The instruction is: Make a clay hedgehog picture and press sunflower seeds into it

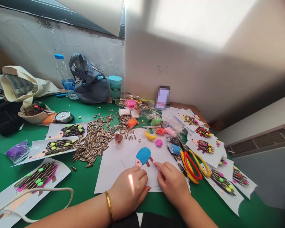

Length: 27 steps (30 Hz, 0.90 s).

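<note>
A small clay hedgehog with a blue back, pink face and brown feet lies on white paper before me. My left hand rests on the sheet just below its face, fingers curled and pressed together; whatever is under them is hidden. In my right hand, thumb and forefinger pinch a thin pink stick-like tool, its tip close to the brown rear foot. Above the figure sit a magenta clay ball and a yellow clay piece. A brown clay lump lies at the sheet's upper left.
Sunflower seeds are heaped to the left. Finished seed hedgehogs on paper lie left and right. Scissors with red and yellow handles lie right of my hand. A phone, bag and bottle stand behind.
</note>
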Tool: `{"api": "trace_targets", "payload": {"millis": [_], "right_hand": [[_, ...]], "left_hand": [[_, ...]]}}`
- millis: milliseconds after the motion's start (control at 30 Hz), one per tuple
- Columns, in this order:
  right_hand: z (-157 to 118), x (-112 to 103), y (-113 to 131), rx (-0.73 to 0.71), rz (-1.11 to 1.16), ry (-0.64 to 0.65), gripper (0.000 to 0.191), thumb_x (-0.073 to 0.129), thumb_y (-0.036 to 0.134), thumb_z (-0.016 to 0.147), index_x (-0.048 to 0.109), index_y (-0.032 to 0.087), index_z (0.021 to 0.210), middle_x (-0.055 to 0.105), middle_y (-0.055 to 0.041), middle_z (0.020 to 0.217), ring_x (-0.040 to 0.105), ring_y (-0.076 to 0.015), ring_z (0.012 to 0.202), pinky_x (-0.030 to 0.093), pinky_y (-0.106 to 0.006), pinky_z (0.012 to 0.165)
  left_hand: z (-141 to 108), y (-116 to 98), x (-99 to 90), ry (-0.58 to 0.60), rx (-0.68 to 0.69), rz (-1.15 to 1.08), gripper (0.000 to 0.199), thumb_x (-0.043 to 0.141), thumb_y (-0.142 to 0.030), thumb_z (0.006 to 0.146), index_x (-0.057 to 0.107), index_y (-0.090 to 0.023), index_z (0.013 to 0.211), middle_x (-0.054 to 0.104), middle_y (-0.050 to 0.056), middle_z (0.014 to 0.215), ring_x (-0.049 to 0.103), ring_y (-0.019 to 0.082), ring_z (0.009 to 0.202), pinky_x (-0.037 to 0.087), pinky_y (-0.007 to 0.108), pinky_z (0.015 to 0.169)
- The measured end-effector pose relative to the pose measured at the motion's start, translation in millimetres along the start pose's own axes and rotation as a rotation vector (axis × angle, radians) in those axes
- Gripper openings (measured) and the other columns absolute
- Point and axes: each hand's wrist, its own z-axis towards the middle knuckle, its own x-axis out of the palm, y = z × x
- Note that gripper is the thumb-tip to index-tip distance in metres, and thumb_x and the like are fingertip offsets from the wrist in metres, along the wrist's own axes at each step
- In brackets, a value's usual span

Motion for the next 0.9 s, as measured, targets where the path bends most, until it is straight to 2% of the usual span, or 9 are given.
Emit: {"api": "trace_targets", "payload": {"millis": [300, 733, 900], "right_hand": [[-1.3, 4.8, 6.1, -0.033, 0.018, 0.075, 0.034, 0.044, 0.012, 0.091, 0.065, 0.017, 0.118, 0.059, -0.0036, 0.079, 0.056, -0.0181, 0.070, 0.040, -0.028, 0.061], [-1.0, 6.4, 10.1, 0.018, 0.008, 0.024, 0.034, 0.043, 0.013, 0.092, 0.066, 0.017, 0.117, 0.057, -0.0025, 0.075, 0.055, -0.0172, 0.065, 0.038, -0.028, 0.059], [-3.7, 4.4, 14.5, -0.012, 0.056, 0.039, 0.030, 0.044, 0.013, 0.091, 0.065, 0.019, 0.111, 0.059, -0.0018, 0.076, 0.056, -0.0162, 0.065, 0.038, -0.027, 0.059]], "left_hand": [[0.5, -0.2, 0.1, 0.010, -0.005, 0.019, 0.008, 0.053, -0.018, 0.091, 0.061, -0.016, 0.089, 0.064, 0.008, 0.087, 0.059, 0.023, 0.081, 0.054, 0.038, 0.081], [1.6, 0.6, 1.0, -0.009, 0.000, 0.012, 0.011, 0.052, -0.017, 0.091, 0.062, -0.015, 0.087, 0.064, 0.008, 0.085, 0.060, 0.023, 0.081, 0.054, 0.039, 0.084], [0.9, -0.3, 1.5, -0.018, 0.009, 0.035, 0.009, 0.053, -0.017, 0.090, 0.062, -0.015, 0.086, 0.064, 0.007, 0.083, 0.059, 0.023, 0.078, 0.055, 0.039, 0.080]]}}
